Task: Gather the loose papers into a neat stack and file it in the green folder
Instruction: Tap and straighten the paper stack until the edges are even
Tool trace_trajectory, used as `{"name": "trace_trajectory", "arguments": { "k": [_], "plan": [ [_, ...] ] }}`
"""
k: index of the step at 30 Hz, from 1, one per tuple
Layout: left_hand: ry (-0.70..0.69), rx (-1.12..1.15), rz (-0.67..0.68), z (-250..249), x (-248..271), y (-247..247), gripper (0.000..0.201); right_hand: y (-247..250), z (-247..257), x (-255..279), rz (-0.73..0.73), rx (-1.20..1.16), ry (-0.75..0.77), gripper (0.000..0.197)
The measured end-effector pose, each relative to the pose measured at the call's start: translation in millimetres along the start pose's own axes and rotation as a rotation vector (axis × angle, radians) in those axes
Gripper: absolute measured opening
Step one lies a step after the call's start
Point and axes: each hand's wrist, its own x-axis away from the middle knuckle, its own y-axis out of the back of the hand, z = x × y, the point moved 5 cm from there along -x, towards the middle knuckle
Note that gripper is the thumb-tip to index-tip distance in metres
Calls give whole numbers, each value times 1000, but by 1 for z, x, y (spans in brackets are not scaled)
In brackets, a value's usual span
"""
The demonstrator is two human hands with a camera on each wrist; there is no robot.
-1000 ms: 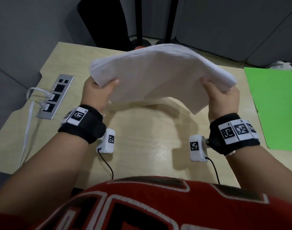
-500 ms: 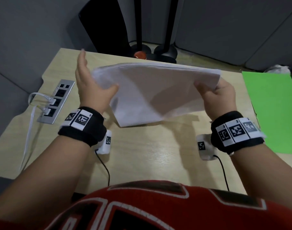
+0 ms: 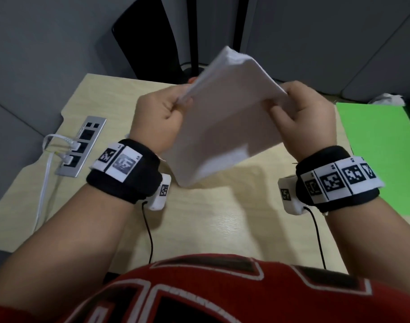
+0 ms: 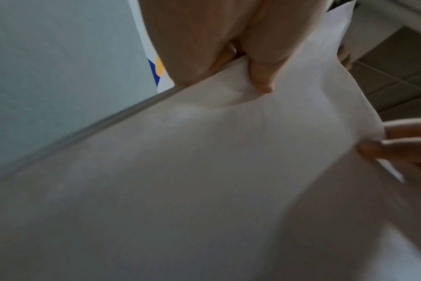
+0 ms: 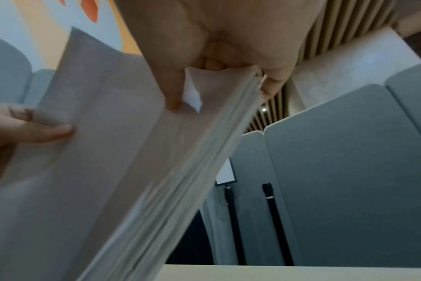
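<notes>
- Step: squaring the stack, filing not started. Stack of papers [image 3: 225, 127] is held in the air at frame centre of the head view, tilted up on a diagonal, lowest corner clear of the desk [image 3: 199, 224].
- Left hand [image 3: 159, 117] grips the stack's left edge, thumb on the near face, fingers curled behind. Left wrist view confirms the thumb pressed into the paper.
- Right hand [image 3: 302, 117] grips the right edge the same way. Right wrist view shows thumb and fingers clamped round the stack's thickness; sheet edges look roughly flush but blurred, and one sheet corner sticks out by the thumb.
- Green folder [image 3: 381, 155] lies flat on the desk at the right edge of the frame, well apart from the stack. Cannot tell if it lies open or closed.
- Next, my read: tap the lower edge on the desk to align, then shift the stack right to the folder.
- Needs: loose enough grip for the sheets to settle, firm enough not to fan out.
</notes>
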Motion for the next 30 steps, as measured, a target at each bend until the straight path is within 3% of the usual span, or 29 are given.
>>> {"name": "trace_trajectory", "arguments": {
  "k": [2,4,6,8,9,11,14,19,23,25,27,30],
  "plan": [
    [81,78,-38,8,0,6,23,5,-12,0,-54,-30,-97,15],
    [154,205,-42,16,3,9,18,8,-16,0,-134,-213,-167,12],
    [211,320,-43,21,6,10,15,7,-16,-1,-171,-593,-206,24],
    [285,458,-52,30,11,7,10,-6,-19,-2,-108,-992,-269,30],
    [318,526,-44,34,13,4,9,-14,-19,-1,-51,-1081,-305,30],
    [377,526,5,39,21,-3,10,-26,-18,5,68,-966,-361,21],
    [449,296,111,44,32,-15,6,-36,-18,15,162,-591,-332,8],
    [452,60,166,36,31,-24,22,-40,-12,21,147,-433,-264,12],
    [454,-25,244,39,37,-25,26,-53,-24,35,322,-303,-343,20],
    [465,-49,271,46,42,-26,16,-58,-30,40,431,-174,-335,22],
    [446,-107,253,46,43,-26,13,-61,-31,42,485,-68,-325,26],
    [434,-140,194,42,45,-25,16,-58,-29,42,451,-17,-307,29]
  ]
}}
